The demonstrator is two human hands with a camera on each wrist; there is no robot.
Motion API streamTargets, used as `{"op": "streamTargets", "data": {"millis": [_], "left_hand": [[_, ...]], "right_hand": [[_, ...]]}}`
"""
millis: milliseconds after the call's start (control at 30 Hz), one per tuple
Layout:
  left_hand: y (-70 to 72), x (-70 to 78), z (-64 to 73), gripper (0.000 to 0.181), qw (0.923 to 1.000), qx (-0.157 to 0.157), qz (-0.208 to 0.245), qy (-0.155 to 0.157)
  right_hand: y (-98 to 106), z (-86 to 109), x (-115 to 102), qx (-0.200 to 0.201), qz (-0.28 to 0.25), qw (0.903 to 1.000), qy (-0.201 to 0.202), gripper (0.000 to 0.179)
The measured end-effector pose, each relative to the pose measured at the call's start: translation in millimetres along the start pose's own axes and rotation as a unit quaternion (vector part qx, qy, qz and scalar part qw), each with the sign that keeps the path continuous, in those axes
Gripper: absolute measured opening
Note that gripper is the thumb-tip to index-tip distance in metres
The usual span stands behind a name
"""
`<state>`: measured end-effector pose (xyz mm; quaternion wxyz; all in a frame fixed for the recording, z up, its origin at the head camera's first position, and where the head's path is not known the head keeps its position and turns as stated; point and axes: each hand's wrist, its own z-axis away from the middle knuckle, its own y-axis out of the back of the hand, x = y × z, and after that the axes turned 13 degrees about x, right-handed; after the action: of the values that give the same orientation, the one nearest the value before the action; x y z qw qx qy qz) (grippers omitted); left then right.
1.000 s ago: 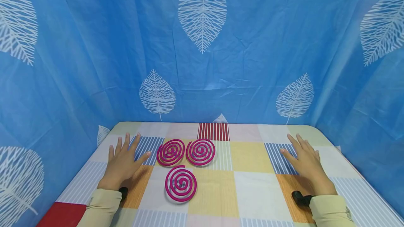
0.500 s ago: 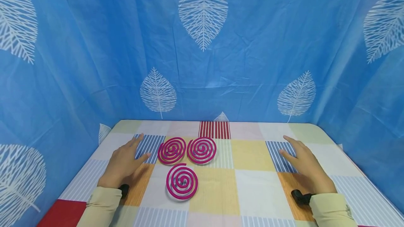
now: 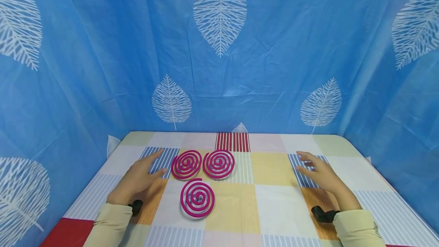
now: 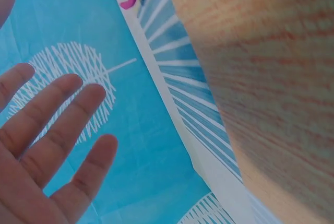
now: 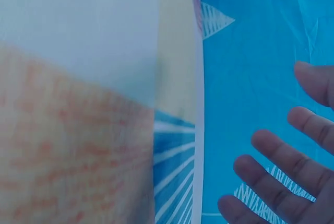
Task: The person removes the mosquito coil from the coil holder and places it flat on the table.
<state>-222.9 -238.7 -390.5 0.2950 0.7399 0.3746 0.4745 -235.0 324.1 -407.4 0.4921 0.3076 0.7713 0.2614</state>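
Three magenta spiral mosquito coils lie on a patchwork-patterned tablecloth (image 3: 233,209), left of its middle. Two are side by side at the back, a left coil (image 3: 187,164) and a right coil (image 3: 219,163); the third, a front coil (image 3: 198,198), lies nearer. My left hand (image 3: 138,178) hovers left of them, thumb apart from the fingers, holding nothing. In the left wrist view its fingers (image 4: 60,138) are spread and straight. Over on the right, my right hand (image 3: 322,174) is also bare of any object, its fingers (image 5: 284,158) loosely extended in the right wrist view.
A blue curtain (image 3: 219,109) with white leaf prints rises behind the table and along both sides. Each wrist wears a black strap-like device, one left (image 3: 136,207) and one right (image 3: 322,215), below the cream sleeves.
Both hands have turned from palms-down with spread fingers to thumb-side up. The right hand has shifted slightly left, its fingers bending a little. The coils stay in place.
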Motion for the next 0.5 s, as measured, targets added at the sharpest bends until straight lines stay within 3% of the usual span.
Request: {"op": "streamTargets", "data": {"millis": [267,500], "left_hand": [[-1.8,6.5,2.0,0.066,0.9988,-0.004,0.043,-0.022],[-4.0,11.2,4.1,0.064,0.9984,-0.019,0.052,-0.007]], "right_hand": [[-8,-0.2,-4,-0.027,-0.086,0.9959,0.001,0.054],[-17,-0.6,-6,-0.034,-0.127,0.9913,0.0,0.05]]}}
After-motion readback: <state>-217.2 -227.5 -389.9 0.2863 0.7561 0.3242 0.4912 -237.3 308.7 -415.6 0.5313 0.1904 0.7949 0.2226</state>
